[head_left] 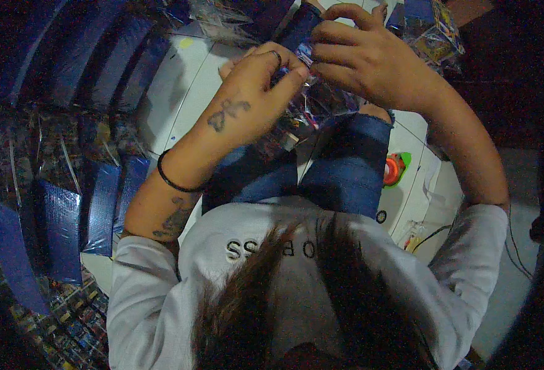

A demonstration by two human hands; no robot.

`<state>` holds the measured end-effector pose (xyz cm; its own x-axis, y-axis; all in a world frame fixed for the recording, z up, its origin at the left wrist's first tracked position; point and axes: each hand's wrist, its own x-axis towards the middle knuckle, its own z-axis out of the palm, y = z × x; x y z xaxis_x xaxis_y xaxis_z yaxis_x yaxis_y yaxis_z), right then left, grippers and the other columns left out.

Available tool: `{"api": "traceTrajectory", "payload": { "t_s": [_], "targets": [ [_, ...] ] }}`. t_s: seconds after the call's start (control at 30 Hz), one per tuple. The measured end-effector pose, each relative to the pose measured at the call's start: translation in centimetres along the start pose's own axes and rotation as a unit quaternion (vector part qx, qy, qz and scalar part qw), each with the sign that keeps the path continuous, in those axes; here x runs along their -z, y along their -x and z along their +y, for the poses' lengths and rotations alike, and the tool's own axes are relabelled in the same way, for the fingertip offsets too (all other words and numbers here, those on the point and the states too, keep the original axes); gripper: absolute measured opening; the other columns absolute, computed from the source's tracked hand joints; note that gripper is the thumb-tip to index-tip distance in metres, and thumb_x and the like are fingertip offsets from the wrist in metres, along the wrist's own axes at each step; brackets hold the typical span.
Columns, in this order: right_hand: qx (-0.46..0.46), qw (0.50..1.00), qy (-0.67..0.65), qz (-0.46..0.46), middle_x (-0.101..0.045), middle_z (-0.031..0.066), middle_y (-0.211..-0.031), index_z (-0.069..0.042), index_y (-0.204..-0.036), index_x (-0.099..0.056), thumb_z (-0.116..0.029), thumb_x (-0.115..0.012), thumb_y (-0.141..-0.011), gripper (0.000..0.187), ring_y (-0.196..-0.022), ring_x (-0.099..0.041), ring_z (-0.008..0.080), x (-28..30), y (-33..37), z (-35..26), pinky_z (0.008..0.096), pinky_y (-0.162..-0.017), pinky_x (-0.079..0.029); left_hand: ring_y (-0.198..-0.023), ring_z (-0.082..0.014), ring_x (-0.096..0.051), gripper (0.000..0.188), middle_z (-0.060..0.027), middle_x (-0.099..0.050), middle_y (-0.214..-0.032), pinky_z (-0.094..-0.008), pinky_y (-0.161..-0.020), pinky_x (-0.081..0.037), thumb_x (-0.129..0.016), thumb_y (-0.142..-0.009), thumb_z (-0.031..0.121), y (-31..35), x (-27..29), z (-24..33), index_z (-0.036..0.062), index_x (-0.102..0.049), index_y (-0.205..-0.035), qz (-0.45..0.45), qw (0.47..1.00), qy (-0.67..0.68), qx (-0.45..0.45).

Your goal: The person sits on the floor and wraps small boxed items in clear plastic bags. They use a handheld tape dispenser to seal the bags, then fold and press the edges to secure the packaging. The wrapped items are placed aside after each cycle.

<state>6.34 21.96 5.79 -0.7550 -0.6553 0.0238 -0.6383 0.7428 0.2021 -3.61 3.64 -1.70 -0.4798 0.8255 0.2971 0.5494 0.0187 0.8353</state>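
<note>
My left hand [247, 98] and my right hand [364, 58] meet above my knees and pinch the top edge of a clear plastic bag [321, 102] with colourful small items inside. The left hand wears a ring and a black wristband; its thumb and fingers grip the bag's upper left corner. My right hand's fingers curl over the upper right part of the same bag. The bag hangs down between both hands, partly hidden behind them, over my legs in blue jeans [346, 172].
Rows of dark blue flat packets [62, 228] stand at my left on the white tiled floor [179, 92]. More clear packed bags [435, 37] lie at the upper right. An orange and green small object [395, 168] rests on the floor by my right knee.
</note>
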Motion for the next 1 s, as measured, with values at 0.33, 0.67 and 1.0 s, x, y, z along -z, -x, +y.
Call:
{"api": "traceTrajectory", "payload": {
  "t_s": [0.33,0.67,1.0],
  "targets": [
    [-0.071,0.988,-0.127,-0.059,-0.059,0.0065,-0.092,-0.004,-0.093,-0.063,-0.019,-0.064,-0.083,0.018,-0.092,-0.050,0.0277,2.2,1.2,3.7,0.0437,-0.085,-0.037,-0.091,-0.0215,-0.056,0.010,-0.0032,-0.064,-0.081,-0.0468,-0.094,-0.024,-0.065,-0.081,0.019,1.4,-0.7,0.8,0.0094,-0.065,-0.083,0.100,0.961,-0.214,-0.143],
    [-0.029,0.991,-0.082,0.104,-0.054,0.0051,-0.080,-0.005,-0.083,-0.060,-0.017,-0.066,-0.077,0.015,-0.089,-0.052,0.0253,-3.3,0.1,0.8,0.0393,-0.085,-0.039,-0.095,-0.0210,-0.056,0.013,-0.0017,-0.066,-0.094,-0.0447,-0.097,-0.022,-0.070,-0.078,0.021,3.8,0.9,0.2,0.0096,-0.065,-0.081,0.055,0.964,-0.238,-0.104],
    [-0.018,0.987,-0.155,0.040,-0.055,0.0038,-0.079,-0.007,-0.076,-0.059,-0.018,-0.065,-0.076,0.012,-0.091,-0.051,0.0239,-3.0,-1.7,-0.3,0.0411,-0.090,-0.037,-0.092,-0.0216,-0.055,0.018,-0.0053,-0.063,-0.093,-0.0426,-0.094,-0.024,-0.068,-0.080,0.025,3.3,-0.3,-0.2,0.0076,-0.067,-0.084,0.041,0.990,-0.120,-0.057]
  ]
}}
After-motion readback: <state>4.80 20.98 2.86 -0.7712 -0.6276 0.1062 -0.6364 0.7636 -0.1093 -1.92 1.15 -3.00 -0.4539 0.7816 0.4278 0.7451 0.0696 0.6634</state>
